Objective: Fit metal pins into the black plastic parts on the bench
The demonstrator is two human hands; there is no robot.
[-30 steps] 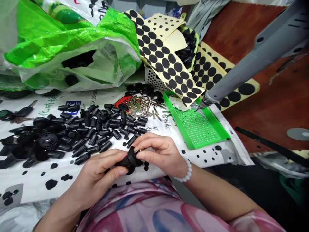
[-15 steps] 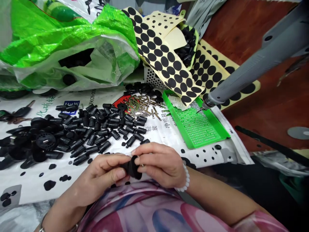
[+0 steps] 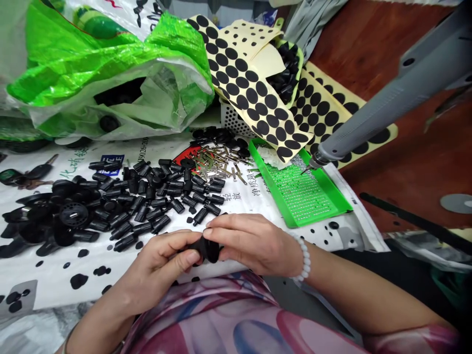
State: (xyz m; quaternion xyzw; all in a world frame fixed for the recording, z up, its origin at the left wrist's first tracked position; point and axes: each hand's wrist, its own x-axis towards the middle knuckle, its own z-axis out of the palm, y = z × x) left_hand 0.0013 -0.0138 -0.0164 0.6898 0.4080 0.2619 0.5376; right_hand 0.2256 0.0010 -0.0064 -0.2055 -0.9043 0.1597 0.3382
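Note:
My left hand (image 3: 165, 263) is closed, with thumb and fingers pinching the narrow end of a black plastic part with a round flange (image 3: 210, 250). On the flange's other side, my right hand (image 3: 254, 243) grips its rim between fingers and thumb. Just beyond my hands lie several loose black ribbed cylinders (image 3: 142, 209). At the left is a heap of black disc-shaped parts (image 3: 72, 215). Small metal strips (image 3: 217, 164) are piled behind the cylinders.
A green tray (image 3: 334, 204) of small screws sits at the right, under the tip of a grey electric screwdriver (image 3: 368, 115). Sheets of black round stickers (image 3: 241, 81) lean over a white basket (image 3: 234, 118). A green plastic bag (image 3: 121, 69) fills the back left; keys (image 3: 31, 172) lie at the left.
My right hand has shifted right and slightly up, its fingers now flatter over the flange. The black part has moved slightly up and right and turned. My left hand still holds it.

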